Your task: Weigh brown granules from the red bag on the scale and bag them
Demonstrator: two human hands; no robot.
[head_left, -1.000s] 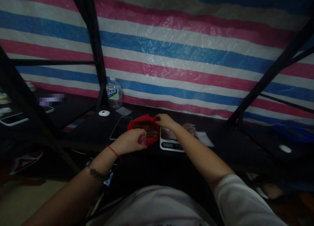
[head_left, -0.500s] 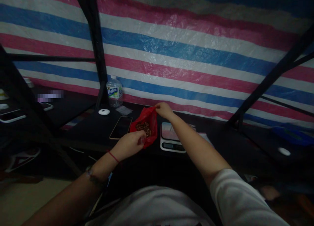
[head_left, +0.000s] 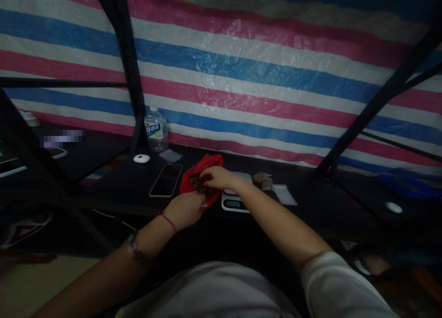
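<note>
A red plastic bag (head_left: 210,160) stands with its mouth open on the black table, holding many small brown pieces (head_left: 198,185) of a kind I cannot make out. At the near rim, my left hand (head_left: 186,207) is closed on the bag. My right hand (head_left: 217,177) reaches into the mouth from the right, its fingers bent and drawn together at the brown pieces; the fingertips are partly hidden among them. Just right of the bag is a white digital scale (head_left: 235,204), partly covered by my right forearm.
A phone (head_left: 166,180) lies left of the bag, near a white oval device (head_left: 141,158). Behind stand a clear bottle (head_left: 156,130) and a flat clear bag (head_left: 171,156). Small filled bags (head_left: 264,181) and a white packet (head_left: 285,195) lie right of the scale. Dark frame posts (head_left: 126,55) flank the table.
My right hand has let go of the bag's far rim and moved down into its mouth, onto the brown pieces. My left hand still grips the near rim. The view has shifted slightly.
</note>
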